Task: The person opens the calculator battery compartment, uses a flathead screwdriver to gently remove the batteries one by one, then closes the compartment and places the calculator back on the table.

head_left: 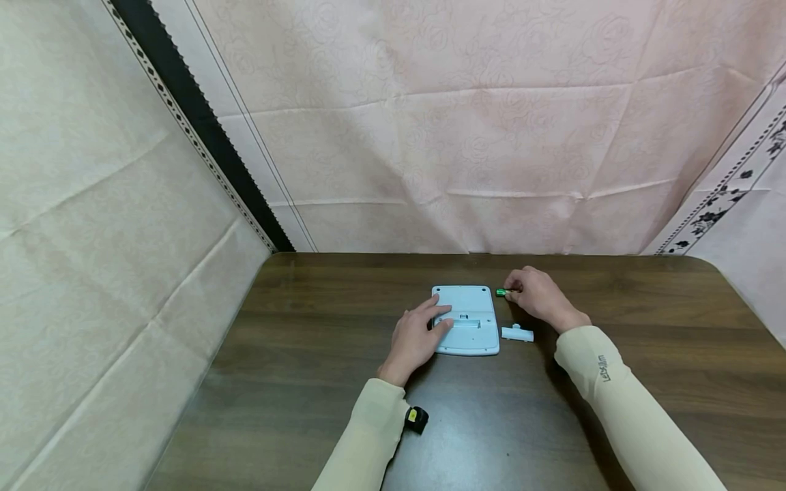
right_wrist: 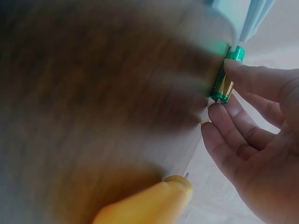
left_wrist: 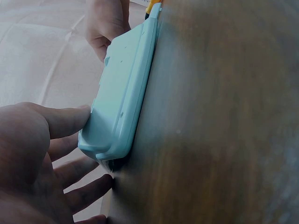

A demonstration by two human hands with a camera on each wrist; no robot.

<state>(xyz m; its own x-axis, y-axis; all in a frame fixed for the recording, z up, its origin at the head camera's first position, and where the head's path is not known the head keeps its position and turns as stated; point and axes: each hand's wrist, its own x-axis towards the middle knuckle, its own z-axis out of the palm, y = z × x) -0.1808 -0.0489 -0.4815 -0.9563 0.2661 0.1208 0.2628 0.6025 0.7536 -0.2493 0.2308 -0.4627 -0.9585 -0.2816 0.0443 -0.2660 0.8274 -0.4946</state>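
Note:
A flat light-blue device (head_left: 464,300) lies on the table with its back up, showing a recessed battery compartment (head_left: 467,323) and screw holes. My left hand (head_left: 417,335) rests at its left edge, fingers loosely extended; in the left wrist view the thumb (left_wrist: 67,122) touches the device's back and the other fingers spread past its edge. Beyond the device's far right corner, my right hand (head_left: 535,293) pinches a green and gold battery (right_wrist: 224,83) between thumb and fingers, just above the table. The small light-blue battery cover (head_left: 518,333) lies right of the device.
A yellow handle-like thing (right_wrist: 149,203) lies on the brown wooden table (head_left: 295,382) near the right hand. Pale patterned cloth (head_left: 491,136) hangs behind the table's far edge and at its sides. A small black box (head_left: 416,419) is strapped at the left wrist.

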